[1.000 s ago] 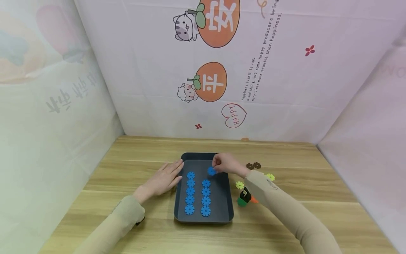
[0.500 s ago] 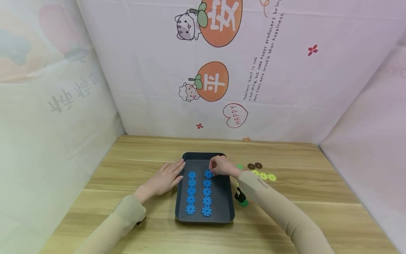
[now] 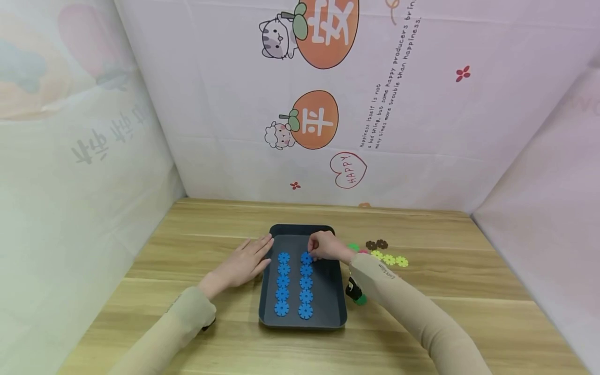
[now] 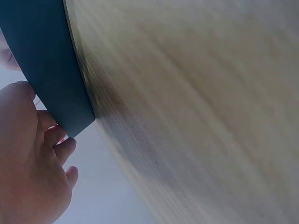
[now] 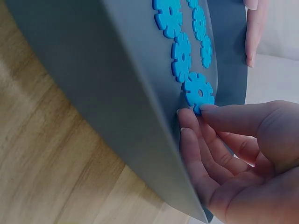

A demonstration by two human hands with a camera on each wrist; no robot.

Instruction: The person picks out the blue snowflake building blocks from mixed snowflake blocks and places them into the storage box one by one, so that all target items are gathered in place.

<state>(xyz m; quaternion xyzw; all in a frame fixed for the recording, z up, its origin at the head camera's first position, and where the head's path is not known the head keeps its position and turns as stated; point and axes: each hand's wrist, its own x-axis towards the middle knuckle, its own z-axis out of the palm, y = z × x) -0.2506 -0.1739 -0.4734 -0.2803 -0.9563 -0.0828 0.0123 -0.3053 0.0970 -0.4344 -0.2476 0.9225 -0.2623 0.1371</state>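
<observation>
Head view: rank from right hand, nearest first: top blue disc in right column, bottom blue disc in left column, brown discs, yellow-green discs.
1. Top blue disc, right column: at the right hand fingertips.
2-3. Brown discs and yellow-green discs, on the table right of the tray: too close to call.
4. Bottom blue disc, left column: farthest, near edge.

A small staged recording booth, not a lived-in room, is showing here: pale printed sheeting [image 3: 422, 130] is hanging as walls on 3 sides, carrying cartoon animals, orange fruit and an English motto. A wooden table [image 3: 469, 312] is filling the floor of it, its far edge and corners meeting the sheeting.
</observation>
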